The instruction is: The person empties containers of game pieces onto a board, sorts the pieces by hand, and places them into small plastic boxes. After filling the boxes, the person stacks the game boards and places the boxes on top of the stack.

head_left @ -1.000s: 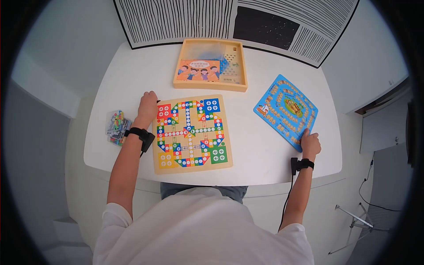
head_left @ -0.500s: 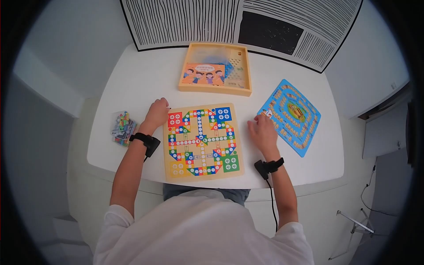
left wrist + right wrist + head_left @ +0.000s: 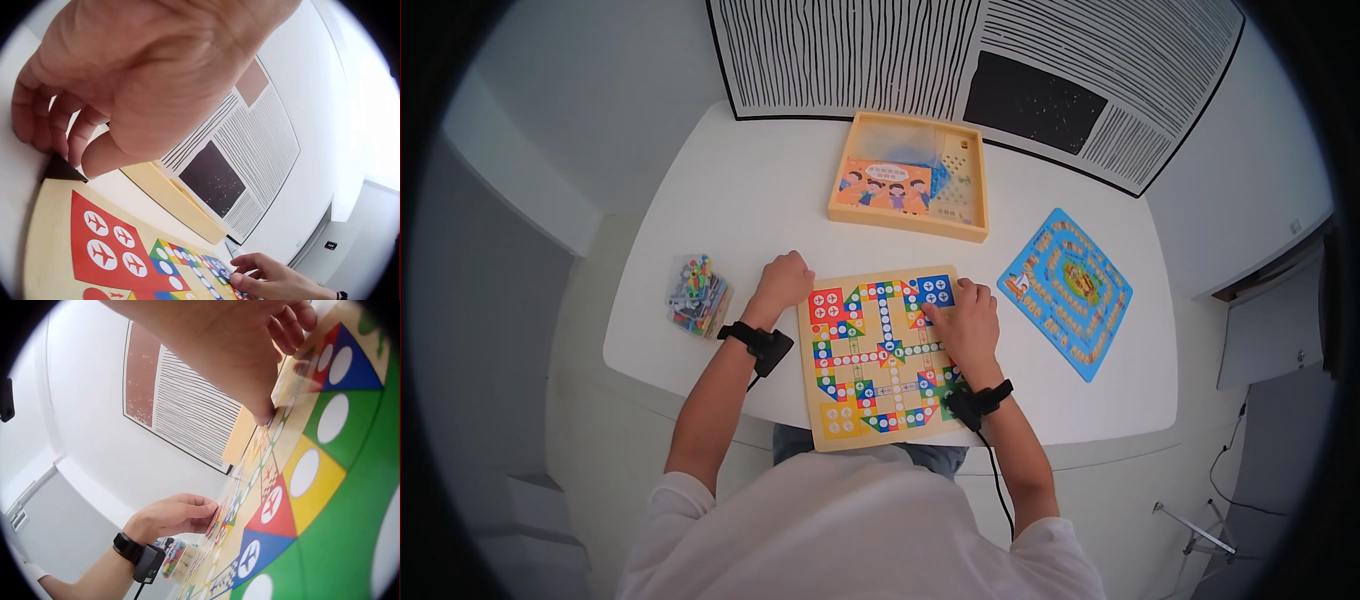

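Observation:
A wooden board printed with a colourful flying-chess game (image 3: 870,350) lies in front of me at the table's near edge. At its far left corner, the thumb and fingers of my left hand (image 3: 782,283) pinch a small black tab (image 3: 62,170), partly hidden by the fingertips. My right hand (image 3: 968,325) grips the board's right side near the blue corner square, its thumb on the printed face and its fingers at the edge. A blue game board (image 3: 1068,290) with a winding track lies to the right, apart from both hands.
At the back stands a shallow wooden box (image 3: 980,215) holding an orange illustrated booklet (image 3: 885,187) and clear plastic bags. On the left sits a clear container of small colourful pieces (image 3: 697,297). A black-and-white patterned panel (image 3: 850,60) stands behind the white table (image 3: 660,235).
My right hand has left the blue board and come leftward to the flying-chess board's right side. The left hand stays at the far left corner. The head view has shifted slightly.

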Motion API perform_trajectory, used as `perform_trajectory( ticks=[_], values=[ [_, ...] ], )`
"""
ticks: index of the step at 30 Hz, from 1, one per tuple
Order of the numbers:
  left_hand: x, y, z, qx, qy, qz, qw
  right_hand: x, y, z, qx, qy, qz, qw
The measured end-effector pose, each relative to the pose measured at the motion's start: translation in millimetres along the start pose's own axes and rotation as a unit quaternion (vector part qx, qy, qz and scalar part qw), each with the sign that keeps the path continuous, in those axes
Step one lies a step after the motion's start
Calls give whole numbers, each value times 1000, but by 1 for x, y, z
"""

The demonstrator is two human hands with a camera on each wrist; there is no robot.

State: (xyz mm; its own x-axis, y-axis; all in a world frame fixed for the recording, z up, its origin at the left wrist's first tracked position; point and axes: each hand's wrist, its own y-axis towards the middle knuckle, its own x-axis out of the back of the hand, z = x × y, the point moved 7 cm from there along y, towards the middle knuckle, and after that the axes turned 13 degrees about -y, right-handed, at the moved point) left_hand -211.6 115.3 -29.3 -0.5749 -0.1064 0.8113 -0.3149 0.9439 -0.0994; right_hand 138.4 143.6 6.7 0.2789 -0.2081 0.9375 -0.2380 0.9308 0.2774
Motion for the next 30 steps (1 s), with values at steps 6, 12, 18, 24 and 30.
perform_trajectory(
  ticks=[6,12,18,24,30],
  values=[
    [7,-17,-9,50,-66,28,996,1,1,-6,-87,-22,28,996],
    [2,-24,9,143,-217,99,961,-1,4,-2,-86,-30,36,995],
    [-14,-34,14,160,-388,172,891,-7,6,-9,-103,-28,46,993],
    [3,-50,4,139,-523,172,823,-5,-1,-22,-147,35,95,984],
    [41,-41,8,124,-558,53,819,-2,-16,-47,-168,239,43,956]
  ],
)
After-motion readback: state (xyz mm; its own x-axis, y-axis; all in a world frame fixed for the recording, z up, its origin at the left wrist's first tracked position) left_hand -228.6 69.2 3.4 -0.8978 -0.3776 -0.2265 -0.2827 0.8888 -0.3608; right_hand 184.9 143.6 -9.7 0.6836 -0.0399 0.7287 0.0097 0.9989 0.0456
